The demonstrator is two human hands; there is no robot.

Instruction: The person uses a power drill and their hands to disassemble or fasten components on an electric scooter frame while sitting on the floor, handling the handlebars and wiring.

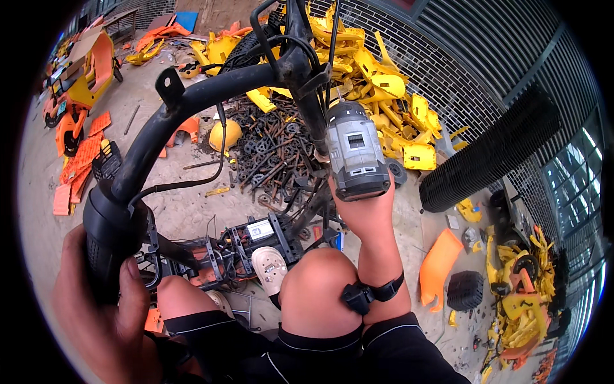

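My left hand (pixel 96 320) is closed round the black rubber grip (pixel 105 253) at the near end of a curved black handlebar (pixel 198 96). A cordless power drill (pixel 355 144), grey and black, is in my right hand (pixel 358 208). Its body and battery hide most of those fingers. The drill points away from me, close beside the upright black stem (pixel 311 118) below the handlebar; whether its tip touches anything is hidden. A loose black cable (pixel 223 137) hangs from the bar. Below lies a stripped vehicle frame (pixel 256 233) with wiring and a silver box.
Beyond the stem spreads a heap of dark metal parts (pixel 281 144) with a yellow helmet (pixel 225 135) beside it. Yellow plastic panels (pixel 384 83) pile against the brick wall. A stack of black baskets (pixel 489 150) leans at right, near an orange panel (pixel 440 265).
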